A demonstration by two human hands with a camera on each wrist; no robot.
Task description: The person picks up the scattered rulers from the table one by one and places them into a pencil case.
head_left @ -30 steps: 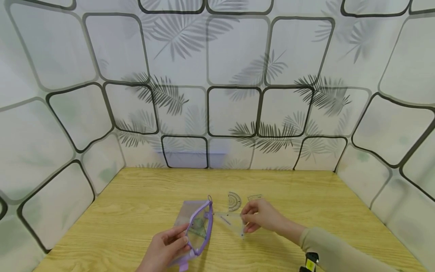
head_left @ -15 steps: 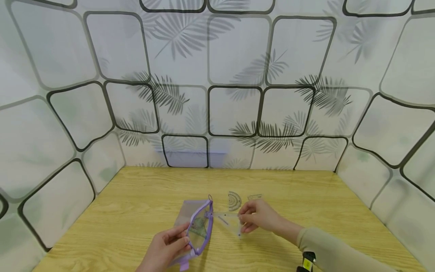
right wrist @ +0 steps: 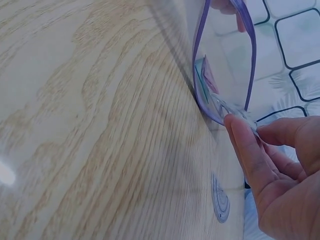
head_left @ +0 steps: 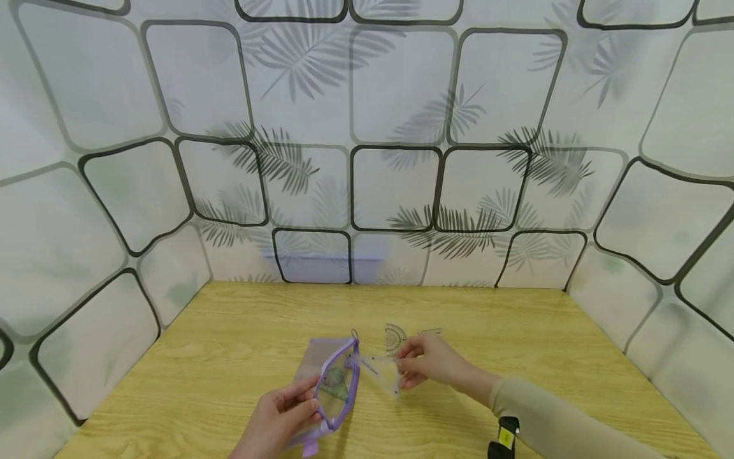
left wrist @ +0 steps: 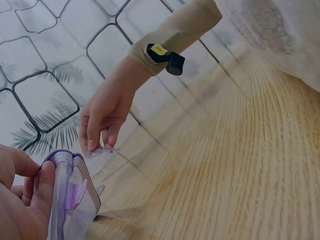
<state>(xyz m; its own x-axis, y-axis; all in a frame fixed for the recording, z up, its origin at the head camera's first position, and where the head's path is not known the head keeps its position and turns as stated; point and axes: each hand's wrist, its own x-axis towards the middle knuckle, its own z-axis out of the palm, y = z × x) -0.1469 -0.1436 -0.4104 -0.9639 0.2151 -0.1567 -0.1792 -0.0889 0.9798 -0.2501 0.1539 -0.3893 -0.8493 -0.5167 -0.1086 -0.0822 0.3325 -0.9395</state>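
A see-through pencil pouch (head_left: pixel 355 390) with a purple zip edge lies tilted on the table, its mouth spread apart towards the right. My left hand (head_left: pixel 280 417) pinches the pouch's near rim between thumb and fingers. In my right hand (head_left: pixel 425 363), a clear triangular set square (head_left: pixel 385 371) is pinched by one edge. The set square's pointed end reaches into the pouch mouth, as the right wrist view also shows. Inside the pouch sits a greenish triangular piece (head_left: pixel 335 384), with something pinkish (right wrist: pixel 209 75) beside it. The pouch's lower part is partly hidden by my left fingers.
Beyond my right hand, a clear protractor (head_left: pixel 394 338) lies flat on the wooden table (head_left: pixel 252 331). Behind that hand is a small clear ruler-like piece (head_left: pixel 430 331), partly hidden. Patterned curtain walls (head_left: pixel 395 191) enclose the table at the back and both sides.
My right hand has moved left with the set square, bringing its point further into the pouch mouth. The left hand and the pouch have stayed almost still.
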